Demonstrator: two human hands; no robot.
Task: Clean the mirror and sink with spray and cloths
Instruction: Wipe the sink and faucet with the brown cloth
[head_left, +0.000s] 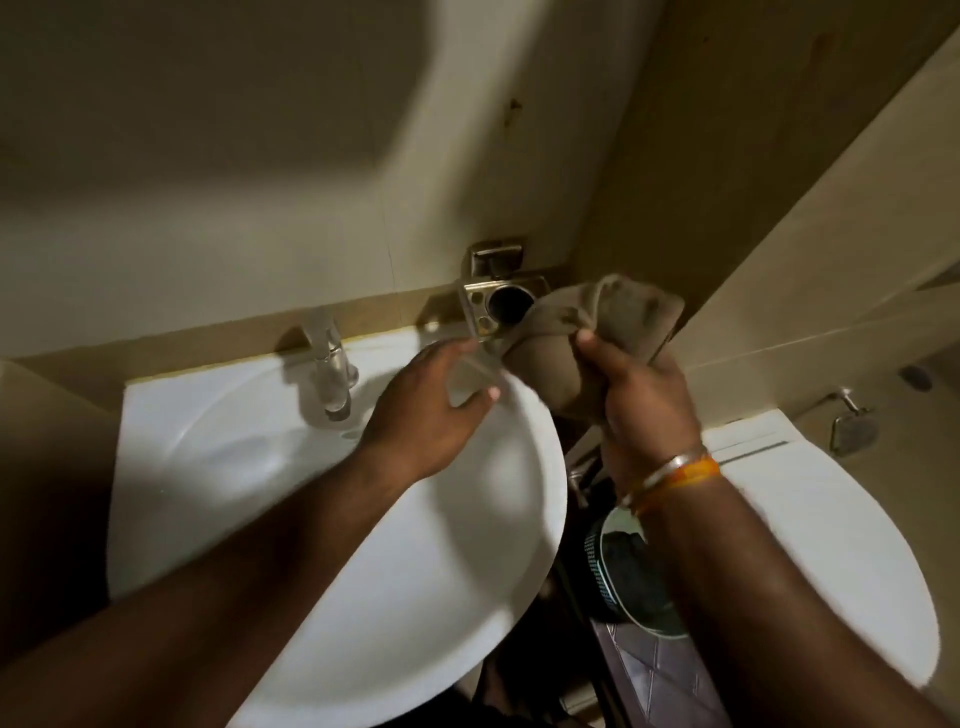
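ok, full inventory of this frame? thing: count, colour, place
white ceramic sink: 1, white, lower left, against the wall
chrome tap: 1, silver, back of the sink
square metal wall holder: 1, silver, on the wall right of the tap
brown-grey cloth: 1, brown-grey, bunched against the holder
white toilet: 1, white, right
metal jet spray: 1, silver, far right wall
wrist bands: silver and orange, right wrist
left hand: over the sink rim, fingers blurred
right hand: grips the cloth
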